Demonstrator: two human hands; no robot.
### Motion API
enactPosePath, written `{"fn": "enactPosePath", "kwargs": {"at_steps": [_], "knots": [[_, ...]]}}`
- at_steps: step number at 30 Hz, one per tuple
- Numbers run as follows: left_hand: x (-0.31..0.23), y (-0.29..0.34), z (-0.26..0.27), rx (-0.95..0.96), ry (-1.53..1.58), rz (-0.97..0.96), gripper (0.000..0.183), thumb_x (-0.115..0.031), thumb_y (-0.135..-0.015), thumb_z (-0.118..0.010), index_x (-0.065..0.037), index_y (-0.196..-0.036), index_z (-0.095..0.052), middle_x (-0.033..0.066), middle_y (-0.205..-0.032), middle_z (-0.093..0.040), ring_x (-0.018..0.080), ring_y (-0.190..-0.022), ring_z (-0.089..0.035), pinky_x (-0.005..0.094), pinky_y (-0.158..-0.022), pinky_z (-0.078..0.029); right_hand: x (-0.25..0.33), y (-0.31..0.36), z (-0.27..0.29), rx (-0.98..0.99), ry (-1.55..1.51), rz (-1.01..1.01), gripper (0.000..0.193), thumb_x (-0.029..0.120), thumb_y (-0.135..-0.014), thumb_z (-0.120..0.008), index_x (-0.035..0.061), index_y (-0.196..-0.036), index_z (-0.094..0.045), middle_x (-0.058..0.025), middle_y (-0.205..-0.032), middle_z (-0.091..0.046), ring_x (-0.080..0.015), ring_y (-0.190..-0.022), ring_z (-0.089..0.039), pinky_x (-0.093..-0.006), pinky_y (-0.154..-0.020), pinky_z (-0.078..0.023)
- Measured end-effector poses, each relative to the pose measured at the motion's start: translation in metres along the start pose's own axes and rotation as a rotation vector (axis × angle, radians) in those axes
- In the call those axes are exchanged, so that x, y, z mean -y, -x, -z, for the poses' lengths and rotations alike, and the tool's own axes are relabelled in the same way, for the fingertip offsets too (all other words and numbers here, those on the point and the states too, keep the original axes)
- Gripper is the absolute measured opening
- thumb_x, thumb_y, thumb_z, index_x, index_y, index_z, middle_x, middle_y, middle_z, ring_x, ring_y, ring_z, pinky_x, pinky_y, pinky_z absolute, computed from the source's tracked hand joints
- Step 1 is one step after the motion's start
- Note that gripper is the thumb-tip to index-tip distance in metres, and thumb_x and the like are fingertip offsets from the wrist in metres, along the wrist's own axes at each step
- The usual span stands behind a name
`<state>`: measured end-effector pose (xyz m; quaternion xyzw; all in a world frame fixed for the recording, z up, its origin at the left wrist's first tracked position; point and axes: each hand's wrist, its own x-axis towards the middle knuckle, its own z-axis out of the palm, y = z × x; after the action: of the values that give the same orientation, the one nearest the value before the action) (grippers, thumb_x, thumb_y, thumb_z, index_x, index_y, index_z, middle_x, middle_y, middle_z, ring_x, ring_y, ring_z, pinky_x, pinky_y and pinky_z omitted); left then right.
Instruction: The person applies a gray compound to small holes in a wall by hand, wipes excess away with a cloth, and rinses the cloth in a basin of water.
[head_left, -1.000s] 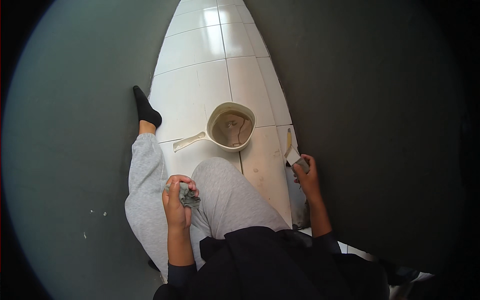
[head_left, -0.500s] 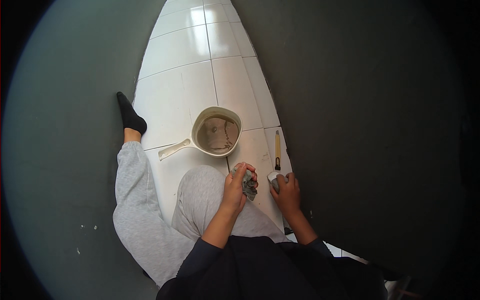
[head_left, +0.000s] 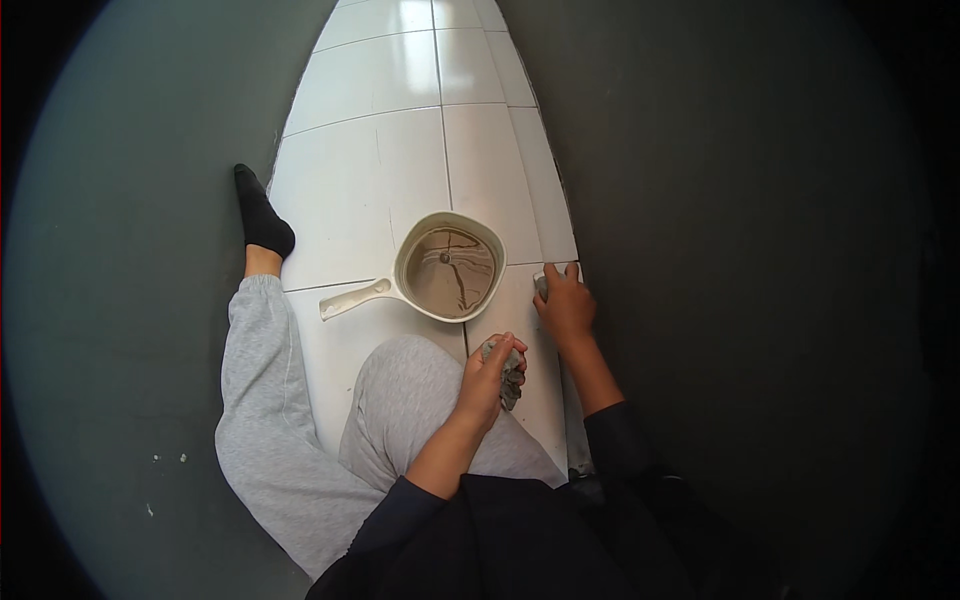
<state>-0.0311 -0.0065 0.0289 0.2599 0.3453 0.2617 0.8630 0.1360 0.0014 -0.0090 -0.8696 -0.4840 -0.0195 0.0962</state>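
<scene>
My left hand [head_left: 486, 382] is closed around a crumpled grey cloth [head_left: 511, 388], above my bent right knee. Farther forward and to the right, my right hand [head_left: 567, 308] is closed over a small grey-and-white object [head_left: 543, 285], resting on the tiles by the right wall. Its kind is mostly hidden by my fingers. Between my legs and the far tiles stands a white plastic water dipper [head_left: 449, 318], its handle pointing left. Murky brownish water [head_left: 448, 275] lies inside it. The yellow utility knife is out of sight now.
White floor tiles [head_left: 380, 200] run away from me as a narrow strip. A dark grey wall [head_left: 720, 250] rises close on the right, another dark grey surface [head_left: 130, 300] on the left. My black-socked foot [head_left: 263, 215] stretches forward along the left edge.
My right hand has slid forward along the right edge with the grey-and-white object, to where the utility knife lay. My left hand keeps the cloth. The dipper appears slightly farther right as the view shifts.
</scene>
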Motion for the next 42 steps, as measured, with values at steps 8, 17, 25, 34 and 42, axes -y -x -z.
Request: {"fn": "enactPosePath", "kwargs": {"at_steps": [8, 17, 25, 34, 42], "knots": [[0.011, -0.004, 0.001, -0.006, -0.045, 0.018, 0.025, -0.029, -0.094, -0.049, -0.005, -0.086, -0.054, 0.0039, -0.072, -0.054, 0.0117, -0.066, -0.052, 0.0254, -0.058, -0.044, -0.008, 0.094, 0.012, 0.064, -0.054, -0.048, 0.038, 0.02, -0.067, -0.074, 0.0125, -0.097, -0.052, -0.0118, -0.098, -0.046, -0.029, -0.072, -0.061, -0.039, -0.056, -0.052], [0.01, -0.017, -0.004, -0.079, -0.126, 0.028, 0.026, -0.031, -0.093, -0.05, -0.007, -0.085, -0.054, 0.0022, -0.07, -0.053, 0.0103, -0.065, -0.051, 0.0247, -0.057, -0.043, 0.004, -0.014, -0.011, -0.049, -0.042, -0.036, 0.039, 0.021, -0.068, -0.074, 0.0125, -0.099, -0.051, -0.0111, -0.099, -0.047, -0.0276, -0.074, -0.061, -0.0368, -0.056, -0.053], [0.01, -0.015, 0.001, -0.112, -0.066, 0.002, 0.028, -0.035, -0.092, -0.053, -0.009, -0.083, -0.057, 0.0005, -0.068, -0.052, 0.0085, -0.062, -0.05, 0.0221, -0.056, -0.041, -0.007, 0.097, 0.011, 0.101, -0.092, -0.027, 0.042, 0.018, -0.066, -0.075, 0.0134, -0.101, -0.052, -0.0115, -0.1, -0.047, -0.0287, -0.077, -0.06, -0.0381, -0.057, -0.052], [0.016, -0.023, -0.005, -0.133, -0.084, -0.013, 0.027, -0.033, -0.092, -0.052, -0.009, -0.082, -0.058, 0.0006, -0.068, -0.053, 0.008, -0.061, -0.049, 0.0218, -0.056, -0.041, 0.006, -0.004, -0.01, -0.053, -0.059, -0.056, 0.039, 0.019, -0.068, -0.075, 0.0107, -0.097, -0.051, -0.0121, -0.099, -0.049, -0.0288, -0.075, -0.061, -0.0378, -0.057, -0.053], [0.007, -0.017, -0.001, -0.138, -0.065, -0.035, 0.027, -0.034, -0.092, -0.053, -0.009, -0.083, -0.058, 0.0008, -0.068, -0.052, 0.008, -0.063, -0.05, 0.0212, -0.056, -0.041, -0.002, 0.052, 0.01, 0.087, -0.076, -0.033, 0.041, 0.018, -0.067, -0.074, 0.0127, -0.102, -0.052, -0.0121, -0.1, -0.048, -0.0301, -0.076, -0.061, -0.0409, -0.058, -0.052]]}}
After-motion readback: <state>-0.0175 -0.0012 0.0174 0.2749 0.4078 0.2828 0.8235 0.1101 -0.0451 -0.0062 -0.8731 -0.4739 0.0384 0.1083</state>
